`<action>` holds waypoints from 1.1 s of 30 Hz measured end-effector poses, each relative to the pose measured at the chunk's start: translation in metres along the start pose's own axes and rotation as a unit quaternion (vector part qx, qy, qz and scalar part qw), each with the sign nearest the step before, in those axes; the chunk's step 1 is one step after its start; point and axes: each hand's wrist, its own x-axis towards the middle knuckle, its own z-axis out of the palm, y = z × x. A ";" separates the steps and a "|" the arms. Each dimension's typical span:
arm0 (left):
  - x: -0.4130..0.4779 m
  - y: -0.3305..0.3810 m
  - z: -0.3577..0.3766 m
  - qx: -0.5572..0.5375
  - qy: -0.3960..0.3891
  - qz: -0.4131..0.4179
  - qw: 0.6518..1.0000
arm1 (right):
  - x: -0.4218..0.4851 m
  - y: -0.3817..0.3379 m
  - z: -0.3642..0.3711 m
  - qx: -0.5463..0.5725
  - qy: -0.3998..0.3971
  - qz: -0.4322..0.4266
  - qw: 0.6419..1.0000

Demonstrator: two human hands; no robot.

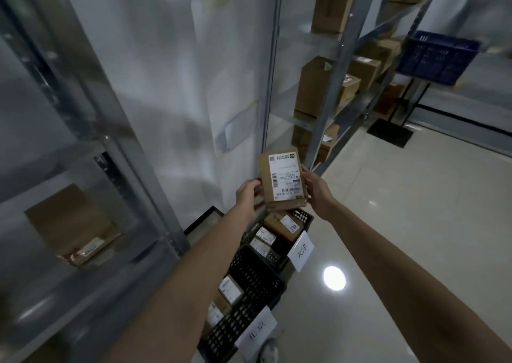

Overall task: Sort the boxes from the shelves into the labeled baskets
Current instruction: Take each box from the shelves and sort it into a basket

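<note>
Above the far basket, head view: we hold one box label-up, left hand pinching its left edge and right hand curled round its right edge, likely so we can read the destination. Far and near basket both hold boxes, each fronted by a paper tag for matching.

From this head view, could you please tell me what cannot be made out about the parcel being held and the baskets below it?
Head view only:
- Shipping label on the held box: print too small and blurred to read.
- Left hand and right hand: fingers behind the box hidden by it.
- Near basket: left side covered by the left forearm, bottom cut by the frame edge.
- Paper tags: handwriting blurred.
</note>
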 end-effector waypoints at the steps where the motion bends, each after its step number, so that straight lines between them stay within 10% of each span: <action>1: 0.016 0.000 0.009 0.003 0.007 -0.006 1.000 | 0.018 -0.003 -0.005 -0.002 -0.008 0.004 1.000; 18: 0.182 -0.021 0.101 -0.098 0.161 -0.007 0.982 | 0.264 -0.026 -0.055 -0.074 -0.193 0.093 0.974; 33: 0.248 -0.150 0.125 -0.239 0.278 0.002 0.930 | 0.388 0.023 -0.045 -0.362 -0.452 0.094 0.810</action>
